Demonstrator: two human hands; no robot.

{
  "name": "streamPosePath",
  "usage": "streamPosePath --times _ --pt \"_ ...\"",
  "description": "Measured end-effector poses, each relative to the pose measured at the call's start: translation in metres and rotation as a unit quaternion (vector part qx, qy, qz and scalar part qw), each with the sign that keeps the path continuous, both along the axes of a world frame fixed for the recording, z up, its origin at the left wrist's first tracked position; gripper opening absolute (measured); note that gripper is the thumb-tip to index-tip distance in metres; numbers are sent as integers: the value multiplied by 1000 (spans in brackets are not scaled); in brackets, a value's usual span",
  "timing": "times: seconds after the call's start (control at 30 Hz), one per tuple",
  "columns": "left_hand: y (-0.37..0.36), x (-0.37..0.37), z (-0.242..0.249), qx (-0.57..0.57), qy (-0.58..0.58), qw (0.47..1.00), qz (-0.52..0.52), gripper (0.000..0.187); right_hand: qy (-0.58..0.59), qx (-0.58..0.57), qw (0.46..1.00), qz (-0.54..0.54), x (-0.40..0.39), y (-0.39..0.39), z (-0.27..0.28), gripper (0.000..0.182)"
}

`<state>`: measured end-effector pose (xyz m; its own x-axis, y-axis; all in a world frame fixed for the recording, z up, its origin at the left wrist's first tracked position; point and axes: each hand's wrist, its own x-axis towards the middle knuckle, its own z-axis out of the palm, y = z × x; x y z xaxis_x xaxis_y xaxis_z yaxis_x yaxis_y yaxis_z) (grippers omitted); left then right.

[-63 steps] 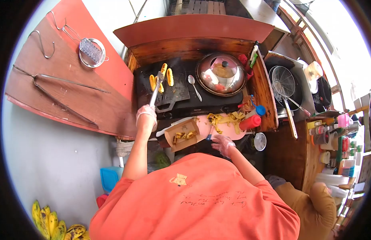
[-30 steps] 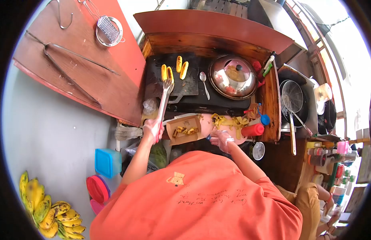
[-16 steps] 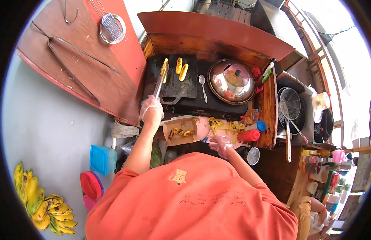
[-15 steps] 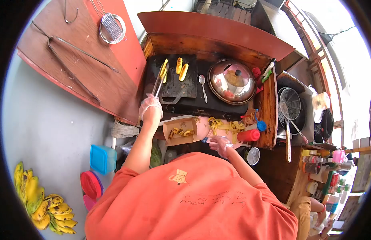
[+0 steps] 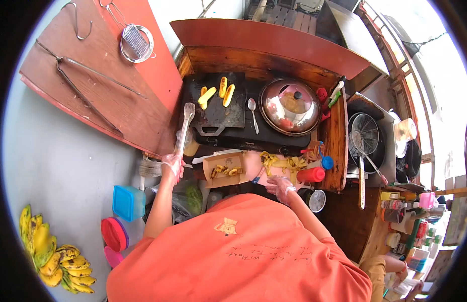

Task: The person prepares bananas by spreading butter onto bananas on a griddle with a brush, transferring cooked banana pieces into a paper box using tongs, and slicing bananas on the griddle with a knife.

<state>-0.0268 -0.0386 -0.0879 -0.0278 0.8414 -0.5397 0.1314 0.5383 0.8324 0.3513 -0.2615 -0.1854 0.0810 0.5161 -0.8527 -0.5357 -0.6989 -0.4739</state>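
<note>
My left hand (image 5: 173, 166), in a clear glove, is wrapped round metal tongs (image 5: 187, 121) that point up beside the griddle's left edge. On the black griddle (image 5: 226, 110) lie peeled bananas (image 5: 228, 95), one resting across another at the left. My gloved right hand (image 5: 279, 186) is over the lower edge of the pink cutting board (image 5: 254, 163), fingers apart, close to a knife with a blue handle (image 5: 258, 176). Banana peels (image 5: 278, 162) are heaped on the board. Left of it, a cardboard tray (image 5: 209, 165) holds browned banana pieces (image 5: 224, 171).
A domed lid (image 5: 291, 108) covers a pan right of the griddle, with a spoon (image 5: 253, 115) between. Red bottle (image 5: 312, 175) stands right of the board. Strainers (image 5: 364, 136) lie further right. Banana bunches (image 5: 57, 256) are at lower left. Another person's arm (image 5: 394, 264) shows at lower right.
My left hand has drawn the tongs back from the griddle, down and to the left. The banana they were at now lies across another. My right hand has shifted slightly.
</note>
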Motion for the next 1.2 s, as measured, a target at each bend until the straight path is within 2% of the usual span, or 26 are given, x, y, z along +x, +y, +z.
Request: streamPosePath --times 0.13,0.27,0.37,0.5,0.57,0.6,0.63,0.7,0.8,0.87,0.9,0.97,1.0,1.03,1.07,1.1,1.13,1.17,1.2 --pt "25 18 -20 78 49 995 -38 25 -7 -10 1000 9 3 -2 -11 56" --pt "38 32 -27 128 37 988 -77 17 -8 -5 1000 10 2 -3 -8 53" --pt "27 48 20 117 46 989 -84 17 -7 2 1000 1 1 -4 -2 52" --pt "34 26 0 108 -16 993 -53 22 -19 1 1000 -21 0 -9 1 53" --pt "23 18 14 33 56 997 -40 27 -5 7 999 -34 5 -14 -10 55" --pt "22 7 -5 43 47 996 -59 31 9 9 999 -46 8 -16 -17 57" --pt "17 5 -4 44 46 996 -62 31 8 10 999 -49 10 -17 -20 57" --pt "12 4 -2 -63 -56 996 -36 32 24 -6 999 -42 12 -18 -24 57" --pt "18 22 -14 -68 -130 988 -38 33 4 -18 1000 -25 8 -20 -27 55" --pt "37 28 -41 -48 -189 979 -58 30 -6 -9 999 -30 -1 -19 -9 55" --pt "44 33 -39 -48 -189 979 -58 30 -16 2 999 -35 -3 -18 -1 56" --pt "53 53 -25 -62 -166 984 -23 27 2 -10 1000 -17 -3 -17 -8 56" --pt "53 63 -8 -33 -87 995 -29 26 22 -22 1000 1 -1 -16 -9 56" --pt "57 61 -11 -32 -89 995 -28 26 20 -20 1000 2 -1 -16 -9 56" --pt "64 55 -19 42 7 997 -57 24 15 -17 1000 -8 -2 -17 -10 56" --pt "69 50 -20 114 102 985 -85 23 11 -14 1000 -19 -3 -17 -7 56" --pt "74 43 -21 250 330 898 -147 21 11 -13 1000 -19 -3 -16 -4 56" --pt "74 41 -26 250 330 898 -147 21 9 -19 1000 -23 -4 -18 -1 56" --pt "58 55 19 240 401 876 -120 21 7 -25 999 -27 -5 -19 0 56"
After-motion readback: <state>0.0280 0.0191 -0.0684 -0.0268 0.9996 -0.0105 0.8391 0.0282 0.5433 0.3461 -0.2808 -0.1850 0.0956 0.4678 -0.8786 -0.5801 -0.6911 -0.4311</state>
